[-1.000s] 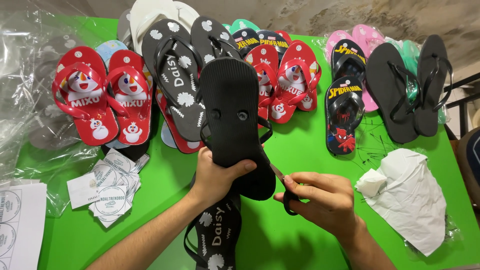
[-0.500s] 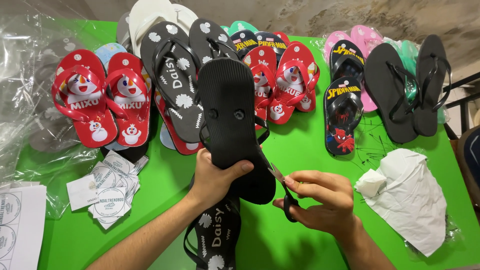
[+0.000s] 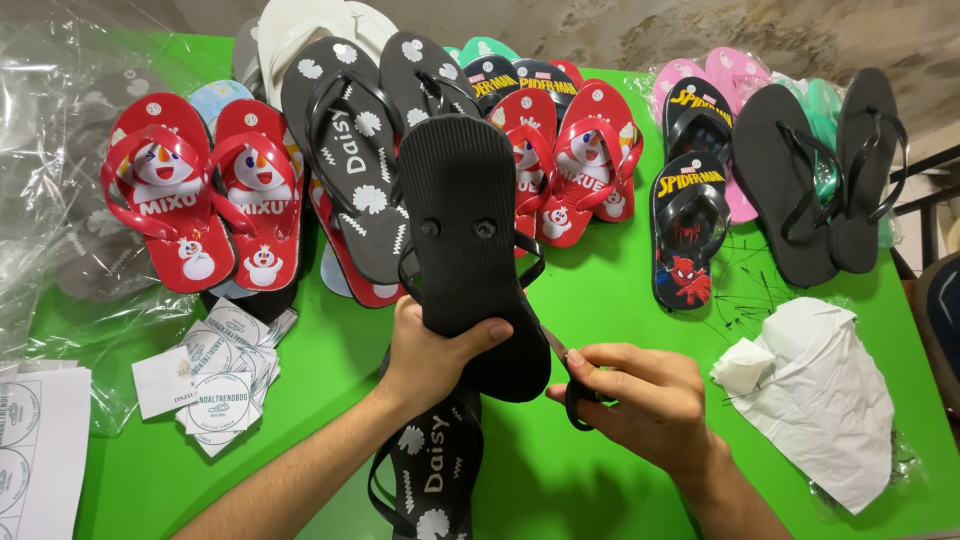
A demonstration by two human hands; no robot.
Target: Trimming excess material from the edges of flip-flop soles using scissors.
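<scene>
The left hand [image 3: 430, 350] grips an upturned black rubber flip-flop [image 3: 465, 240] while the right hand [image 3: 640, 400], just beside it, closes around small black-handled scissors [image 3: 572, 385], apparently trimming the sole edge, needing steady aim

This looks like a small footwear packing or finishing workshop. A bright green worktable [image 3: 620, 300] is crowded with rows of new rubber flip-flops [image 3: 350, 170] in red, black, pink and white. Beside them lie a pile of round paper label stickers [image 3: 225, 385] and crumpled clear plastic bags [image 3: 60, 180], against a rough bare concrete wall [image 3: 760, 35].
</scene>
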